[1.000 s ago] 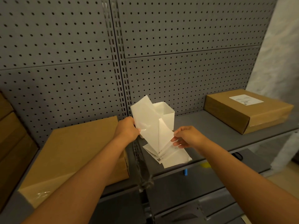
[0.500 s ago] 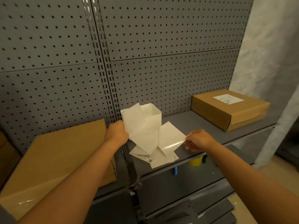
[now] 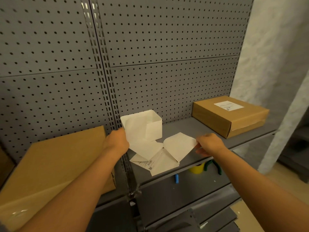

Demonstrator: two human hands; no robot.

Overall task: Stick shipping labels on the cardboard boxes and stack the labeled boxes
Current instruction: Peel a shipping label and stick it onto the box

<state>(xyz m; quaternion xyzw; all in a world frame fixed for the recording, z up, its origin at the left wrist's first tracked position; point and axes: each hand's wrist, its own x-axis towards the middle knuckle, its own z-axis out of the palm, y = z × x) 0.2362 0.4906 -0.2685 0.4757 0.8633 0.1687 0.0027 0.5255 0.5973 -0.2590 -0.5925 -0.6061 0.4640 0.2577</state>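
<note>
Hands apart over a grey metal shelf [image 3: 209, 129] backed by grey pegboard [image 3: 167, 39]. Left hand [image 3: 117, 142] pinched on the near-left edge of a white backing sheet [image 3: 138, 131], held up in front of a small white open-topped plastic bin [image 3: 151, 125]. Right hand [image 3: 209, 144] pinched on the right corner of a white shipping label [image 3: 178, 145], peeled away from the sheet and curling — joined to it only near the bottom, as far as can be told. More loose white label sheets [image 3: 157, 164] lying flat on the shelf below, print and barcodes showing. At left, a large plain brown cardboard box [image 3: 55, 161], partly under the left forearm. Far right on the shelf, a flat brown cardboard box with a white label on top [image 3: 232, 114] — well apart from both hands.
</note>
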